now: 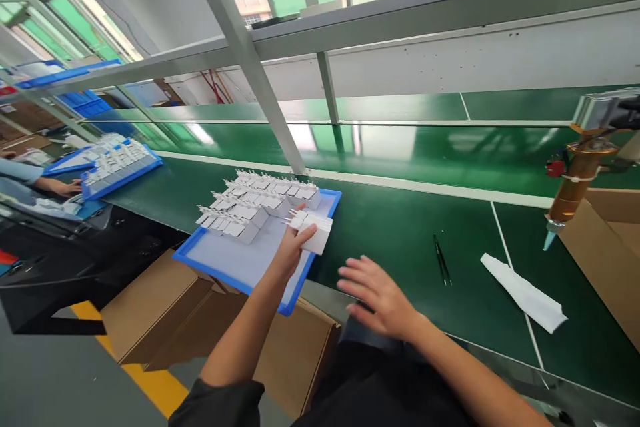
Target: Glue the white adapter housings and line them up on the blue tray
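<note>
Over the right side of the blue-rimmed tray (220, 268), my left hand (291, 248) is closed on a white box-shaped part (320, 235), with thin prongs sticking out at its left end. Whether it is one piece or more stacked together, I cannot tell. Rows of similar white parts (255, 203) stand close together on the far half of the tray, their pronged ends up. My right hand (376, 297) is empty, its fingers spread, above the bench's front edge to the right of the tray.
Black tweezers (442, 260) and a crumpled white sheet (525, 293) lie on the green bench (390, 227). A nozzled dispenser (567, 190) hangs by a cardboard box (603, 247) at right. More cartons (155, 300) stand below. At far left, a co-worker's hand (60, 187) is beside another tray (123, 177).
</note>
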`<state>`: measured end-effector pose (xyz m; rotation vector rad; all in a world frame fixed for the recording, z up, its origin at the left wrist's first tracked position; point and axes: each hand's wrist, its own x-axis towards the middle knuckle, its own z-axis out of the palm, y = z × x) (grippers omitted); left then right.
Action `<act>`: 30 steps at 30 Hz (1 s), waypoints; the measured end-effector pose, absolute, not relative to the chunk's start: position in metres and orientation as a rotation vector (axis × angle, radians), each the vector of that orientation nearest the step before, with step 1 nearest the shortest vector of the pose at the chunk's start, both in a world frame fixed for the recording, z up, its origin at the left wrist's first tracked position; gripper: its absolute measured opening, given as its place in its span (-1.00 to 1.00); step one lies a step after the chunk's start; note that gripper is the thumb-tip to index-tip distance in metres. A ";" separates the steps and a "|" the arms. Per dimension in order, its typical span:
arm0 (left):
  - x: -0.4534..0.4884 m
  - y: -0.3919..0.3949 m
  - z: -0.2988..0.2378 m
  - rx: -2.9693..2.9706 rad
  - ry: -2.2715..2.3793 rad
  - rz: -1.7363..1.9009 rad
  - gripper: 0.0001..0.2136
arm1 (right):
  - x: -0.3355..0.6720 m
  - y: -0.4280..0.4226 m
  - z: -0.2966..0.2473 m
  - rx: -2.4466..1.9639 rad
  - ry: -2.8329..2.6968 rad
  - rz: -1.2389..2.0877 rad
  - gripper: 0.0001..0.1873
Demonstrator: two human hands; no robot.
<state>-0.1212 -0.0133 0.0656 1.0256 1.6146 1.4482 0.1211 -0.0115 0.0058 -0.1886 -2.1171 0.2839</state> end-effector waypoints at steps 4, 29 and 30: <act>-0.166 0.019 0.052 1.323 2.231 1.263 -0.09 | 0.159 0.018 -0.018 -0.579 -2.055 0.411 -0.52; -0.177 0.058 0.023 1.679 2.905 0.449 -0.05 | 0.178 0.022 -0.048 -0.878 -2.103 0.651 -0.57; -0.178 0.055 0.026 1.694 2.905 0.454 -0.05 | 0.178 0.022 -0.048 -0.881 -2.104 0.649 -0.57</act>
